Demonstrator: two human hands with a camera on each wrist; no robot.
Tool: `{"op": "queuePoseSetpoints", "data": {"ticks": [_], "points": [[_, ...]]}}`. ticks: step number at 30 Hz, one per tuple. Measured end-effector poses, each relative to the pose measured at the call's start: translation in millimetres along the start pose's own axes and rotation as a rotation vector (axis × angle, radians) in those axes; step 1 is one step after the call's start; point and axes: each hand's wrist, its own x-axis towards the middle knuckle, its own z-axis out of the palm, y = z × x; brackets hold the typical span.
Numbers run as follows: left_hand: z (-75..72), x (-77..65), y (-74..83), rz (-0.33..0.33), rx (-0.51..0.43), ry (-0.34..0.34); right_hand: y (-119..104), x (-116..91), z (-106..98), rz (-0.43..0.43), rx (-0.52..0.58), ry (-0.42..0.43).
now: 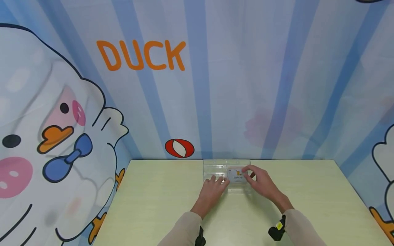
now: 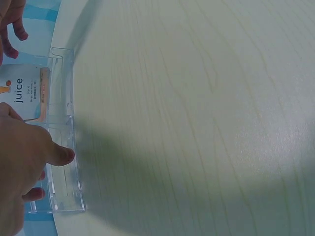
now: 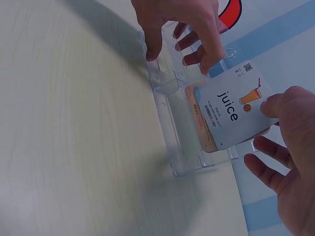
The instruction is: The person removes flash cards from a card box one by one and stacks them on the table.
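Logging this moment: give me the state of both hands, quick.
Left hand: open, resting on the clear plastic card holder.
Right hand: closed, holding the juice flashcard, thumb on its printed face.

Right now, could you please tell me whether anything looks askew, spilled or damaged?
The juice card, pinched by the right hand at the clear tray, doesn't line up with the orange-edged card behind it, so they look askew. I see no spill or damage.
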Motion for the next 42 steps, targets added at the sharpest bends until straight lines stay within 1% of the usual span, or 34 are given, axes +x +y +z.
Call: {"op": "queuePoseSetpoints", "data": {"ticks": [8,13,16,20,25,30,37,42], "points": [[0.0,0.2,0.4,-0.001,0.0,-0.003,-5,3,-7,-0.025,-0.076,0.035],[-1.3,0.5,-0.3,-0.003,0.002,-0.023,-11,5,-13,-0.046,-0.104,0.064],[-1.5,0.9,-0.4,-0.008,-0.007,-0.03,-11,6,-15,-0.058,-0.091,0.07],[-1.0,0.3,-0.3,-0.01,-0.015,-0.022,-12,4,-17,-0.052,-0.04,0.058],[0.0,-0.6,0.2,-0.005,-0.009,-0.002,-14,-7,-17,0.003,0.022,0.001],[1.3,0.3,1.1,-0.009,-0.009,-0.013,-13,-22,-13,0.065,0.087,-0.068],[-0.4,1.4,2.5,-0.023,-0.005,-0.054,-5,-43,-5,0.125,0.141,-0.111],[0.2,1.7,2.6,-0.025,-0.005,-0.055,1,-54,1,0.184,0.159,-0.128]]}}
